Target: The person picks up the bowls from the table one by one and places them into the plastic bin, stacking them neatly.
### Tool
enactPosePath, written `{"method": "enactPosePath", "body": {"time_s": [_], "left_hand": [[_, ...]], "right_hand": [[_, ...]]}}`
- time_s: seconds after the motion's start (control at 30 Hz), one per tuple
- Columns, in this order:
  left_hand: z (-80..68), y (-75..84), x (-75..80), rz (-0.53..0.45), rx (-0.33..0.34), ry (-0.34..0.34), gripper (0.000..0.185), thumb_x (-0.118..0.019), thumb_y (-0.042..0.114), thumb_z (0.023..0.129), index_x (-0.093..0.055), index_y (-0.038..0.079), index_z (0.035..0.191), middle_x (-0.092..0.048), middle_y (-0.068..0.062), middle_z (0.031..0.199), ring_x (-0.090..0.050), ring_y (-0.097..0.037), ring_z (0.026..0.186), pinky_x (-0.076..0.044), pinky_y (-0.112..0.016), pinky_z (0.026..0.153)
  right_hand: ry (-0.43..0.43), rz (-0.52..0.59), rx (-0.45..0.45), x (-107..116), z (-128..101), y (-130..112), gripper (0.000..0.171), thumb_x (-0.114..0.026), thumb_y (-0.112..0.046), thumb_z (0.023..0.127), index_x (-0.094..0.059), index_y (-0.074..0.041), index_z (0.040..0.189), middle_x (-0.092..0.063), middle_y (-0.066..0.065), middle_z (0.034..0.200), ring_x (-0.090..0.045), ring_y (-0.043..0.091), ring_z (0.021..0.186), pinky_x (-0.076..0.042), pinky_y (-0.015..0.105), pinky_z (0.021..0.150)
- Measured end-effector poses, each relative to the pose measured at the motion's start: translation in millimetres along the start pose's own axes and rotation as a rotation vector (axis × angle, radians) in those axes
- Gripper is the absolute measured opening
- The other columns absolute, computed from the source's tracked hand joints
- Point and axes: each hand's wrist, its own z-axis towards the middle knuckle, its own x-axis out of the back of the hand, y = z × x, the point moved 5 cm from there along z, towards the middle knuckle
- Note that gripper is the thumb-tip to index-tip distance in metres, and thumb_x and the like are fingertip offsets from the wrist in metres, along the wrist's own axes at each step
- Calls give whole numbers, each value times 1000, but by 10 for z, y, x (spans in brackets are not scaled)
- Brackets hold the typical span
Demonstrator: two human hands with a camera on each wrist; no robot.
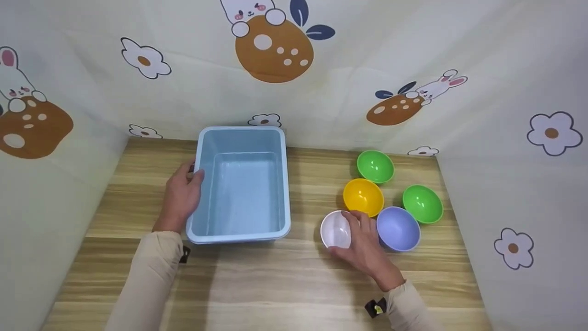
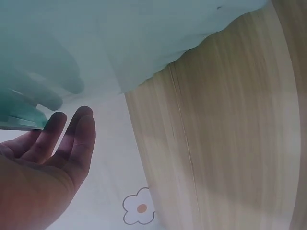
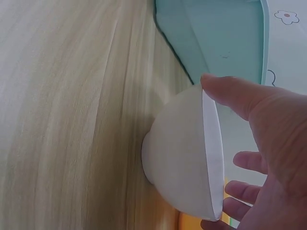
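A white bowl (image 1: pixel 334 227) stands on the wooden table (image 1: pixel 275 285) at the right, next to several coloured bowls. My right hand (image 1: pixel 354 235) grips it by the rim. In the right wrist view the thumb (image 3: pixel 230 93) lies on the white bowl's (image 3: pixel 182 158) upper edge and the other fingers reach round its far side. A light blue plastic tub (image 1: pixel 240 236) sits empty at the middle left. My left hand (image 1: pixel 189 180) rests against its left wall, with relaxed fingers (image 2: pixel 76 139) just under the tub's rim (image 2: pixel 21 120).
A yellow bowl (image 1: pixel 363 196), a purple bowl (image 1: pixel 398 228) and two green bowls (image 1: pixel 375 165) (image 1: pixel 422 203) cluster at the right. Cloth walls printed with flowers and rabbits close in the table on three sides. Bare wood runs along the front.
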Motion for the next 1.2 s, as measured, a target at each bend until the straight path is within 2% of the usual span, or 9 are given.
{"method": "enactPosePath", "body": {"time_s": [0.27,0.53,0.77,0.97,1.2], "left_hand": [[15,24,-108,-16,30,-15,61,-35,46,108,-25,23,163,-46,-10,154,-55,-30,127,-50,-51,104],[83,49,-223,-16,11,-20,60,-35,47,108,-25,24,163,-46,-11,155,-54,-30,132,-47,-53,109],[156,106,-306,-66,17,-10,58,-38,43,108,-28,24,163,-49,-10,152,-53,-28,129,-46,-48,108],[170,144,-333,-63,18,-8,60,-38,44,108,-26,23,163,-51,-10,148,-54,-28,128,-48,-48,108],[168,155,-353,-78,20,-6,59,-41,44,108,-27,28,163,-53,-9,145,-57,-28,125,-49,-48,105]], "right_hand": [[-16,-2,-17,-46,-5,-13,101,-95,-42,63,-48,-7,145,-48,18,136,-40,37,122,-43,51,102],[-78,39,-72,-116,-41,-3,116,-98,-46,55,-45,-6,150,-43,17,143,-39,37,127,-43,51,105],[-148,56,-130,-136,-16,27,122,-98,-47,56,-39,-6,154,-41,17,143,-40,36,130,-45,51,108],[-158,74,-122,-151,3,44,125,-97,-47,56,-34,-6,157,-40,19,143,-42,37,131,-46,52,109],[-148,101,-116,-178,10,63,123,-96,-45,57,-34,-7,156,-43,17,142,-42,35,130,-45,52,107]]}}
